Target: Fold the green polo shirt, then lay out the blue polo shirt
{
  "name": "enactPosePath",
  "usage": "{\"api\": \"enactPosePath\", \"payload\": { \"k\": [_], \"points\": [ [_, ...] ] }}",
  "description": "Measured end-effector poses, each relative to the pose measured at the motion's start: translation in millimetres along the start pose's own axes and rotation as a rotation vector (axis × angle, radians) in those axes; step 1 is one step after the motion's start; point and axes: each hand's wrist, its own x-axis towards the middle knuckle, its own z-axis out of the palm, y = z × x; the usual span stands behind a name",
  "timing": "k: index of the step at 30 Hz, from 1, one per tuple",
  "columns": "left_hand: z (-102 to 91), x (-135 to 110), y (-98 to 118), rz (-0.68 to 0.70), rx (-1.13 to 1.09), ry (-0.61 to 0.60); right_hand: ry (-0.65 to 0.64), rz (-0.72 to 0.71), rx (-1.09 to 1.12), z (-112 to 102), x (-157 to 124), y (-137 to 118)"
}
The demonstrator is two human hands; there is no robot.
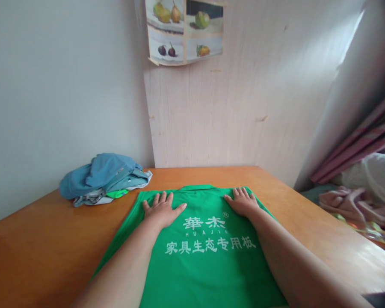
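Note:
A green shirt (211, 273) with white printed lettering lies spread flat on the wooden table (45, 239), its collar (197, 187) at the far edge. My left hand (162, 210) rests flat on its upper left part, fingers spread and thumb pointing towards the print. On the upper right part, near the shoulder, lies my right hand (244, 202), also palm down with the fingers apart. Neither hand grips the cloth. The shirt's near end runs out of the bottom of the view, and my forearms cover parts of its sides.
A heap of crumpled clothes (105, 175), mostly blue, sits at the table's back left. Behind the table stands a pale board (211, 119) with a sheet of fruit pictures (186, 34) on it. To the right are a pink curtain (356, 141) and bedding (356, 203).

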Motion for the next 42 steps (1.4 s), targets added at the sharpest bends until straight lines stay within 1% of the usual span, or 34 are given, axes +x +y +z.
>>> {"api": "enactPosePath", "payload": {
  "k": [9, 15, 18, 19, 21, 23, 25, 27, 29, 33, 37, 39, 42],
  "points": [
    [-0.7, -3.2, 0.3, 0.012, -0.019, 0.007, 0.029, -0.024, -0.006, 4.4, 0.9, 1.6],
    [-3.7, -4.9, 1.3, 0.009, -0.013, 0.01, 0.0, -0.057, -0.004, -5.4, -6.2, 3.3],
    [-6.5, -9.5, 7.2, 0.008, -0.02, 0.017, 0.005, -0.075, -0.009, -13.0, -15.9, -1.4],
    [-7.7, -12.3, 11.1, 0.035, -0.029, 0.018, 0.009, -0.095, -0.009, -15.4, -21.0, -6.0],
    [-9.7, -19.9, 21.5, 0.159, -0.056, 0.009, 0.01, -0.183, 0.0, -18.7, -34.4, -19.7],
    [-10.7, -29.4, 33.3, 0.32, -0.076, -0.018, 0.001, -0.325, 0.022, -19.0, -50.9, -36.6],
    [-10.0, -38.8, 43.1, 0.43, -0.082, -0.076, -0.023, -0.443, 0.034, -15.9, -67.3, -51.6],
    [-7.5, -46.5, 48.6, 0.461, -0.08, -0.125, -0.05, -0.519, 0.017, -10.6, -80.3, -61.3],
    [-4.4, -51.2, 50.0, 0.452, -0.077, -0.128, -0.053, -0.535, 0.005, -5.8, -88.3, -65.4],
    [-0.7, -52.9, 49.0, 0.427, -0.074, -0.08, -0.035, -0.517, 0.014, -5.0, -92.8, -67.8],
    [-2.2, -52.1, 44.0, 0.419, -0.069, -0.081, -0.052, -0.506, 0.023, -12.0, -92.7, -63.7],
    [-4.0, -53.9, 34.0, 0.385, -0.052, -0.076, -0.059, -0.468, 0.02, -15.1, -92.8, -51.4],
    [-6.6, -61.4, 5.5, 0.308, -0.023, -0.065, -0.055, -0.369, 0.007, -17.4, -93.7, -16.8]
  ]
}}
